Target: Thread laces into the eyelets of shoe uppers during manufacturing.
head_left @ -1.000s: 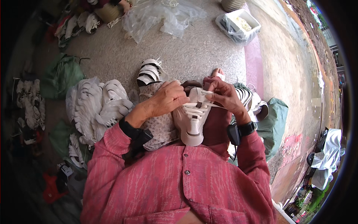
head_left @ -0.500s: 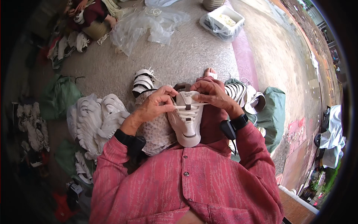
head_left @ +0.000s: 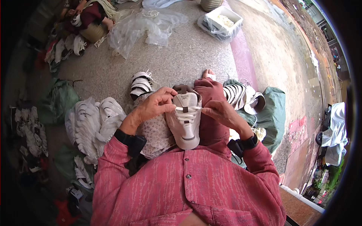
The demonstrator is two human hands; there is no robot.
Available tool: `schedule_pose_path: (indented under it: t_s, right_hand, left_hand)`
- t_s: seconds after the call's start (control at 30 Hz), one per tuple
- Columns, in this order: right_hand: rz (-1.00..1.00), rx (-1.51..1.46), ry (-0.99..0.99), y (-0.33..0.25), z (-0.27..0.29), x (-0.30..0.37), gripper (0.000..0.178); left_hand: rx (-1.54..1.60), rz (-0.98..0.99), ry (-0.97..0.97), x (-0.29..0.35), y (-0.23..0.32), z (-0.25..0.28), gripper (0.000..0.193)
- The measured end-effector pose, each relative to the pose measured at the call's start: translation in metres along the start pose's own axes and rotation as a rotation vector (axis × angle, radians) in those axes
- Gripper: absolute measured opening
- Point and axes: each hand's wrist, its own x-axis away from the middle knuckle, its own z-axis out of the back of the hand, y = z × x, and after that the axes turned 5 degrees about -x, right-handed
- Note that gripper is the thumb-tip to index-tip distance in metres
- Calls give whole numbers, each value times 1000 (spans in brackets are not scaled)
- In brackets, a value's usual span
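A white sneaker (head_left: pixel 185 124) lies on my lap, toe toward my body, its tongue pointing away. My left hand (head_left: pixel 154 106) pinches the left end of a white lace (head_left: pixel 187 109) stretched across the upper eyelets. My right hand (head_left: pixel 222 113) pinches the lace's right end at the shoe's other side. Both forearms wear pink sleeves and dark wrist bands. A flowered cloth (head_left: pixel 156 132) covers my left thigh under the shoe.
A heap of white sneakers (head_left: pixel 92 126) lies at my left, more striped ones (head_left: pixel 141 84) ahead and at my right (head_left: pixel 241 96) on a green sack (head_left: pixel 273 109). Clear plastic bags (head_left: pixel 145 28) and a white tub (head_left: pixel 223 19) sit farther off on the stone floor. Another seated person (head_left: pixel 88 19) is at upper left.
The view tilted down and the shoe now sits lower on my lap. My hands have drawn the lace out sideways across the eyelets.
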Motion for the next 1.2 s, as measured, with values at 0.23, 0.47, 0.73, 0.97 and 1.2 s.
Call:
schedule_pose_path:
  t_s: [0.23, 0.47, 0.73, 0.97, 1.2]
  right_hand:
    - [1, 67, 121, 4, 18, 2, 19]
    - [71, 168, 169, 15, 20, 24, 13]
    - [212, 367, 475, -10, -2, 19, 12]
    - [-387, -732, -33, -17, -22, 13, 28]
    - [-330, -1413, 110, -3, -33, -7, 16]
  left_hand:
    - [16, 18, -75, -1, 1, 5, 21]
    - [80, 15, -26, 10, 12, 5, 18]
    - [-387, -64, 147, 5, 24, -23, 15]
    - [-491, -94, 212, -4, 21, -29, 16]
    - [-694, -102, 63, -15, 19, -22, 18]
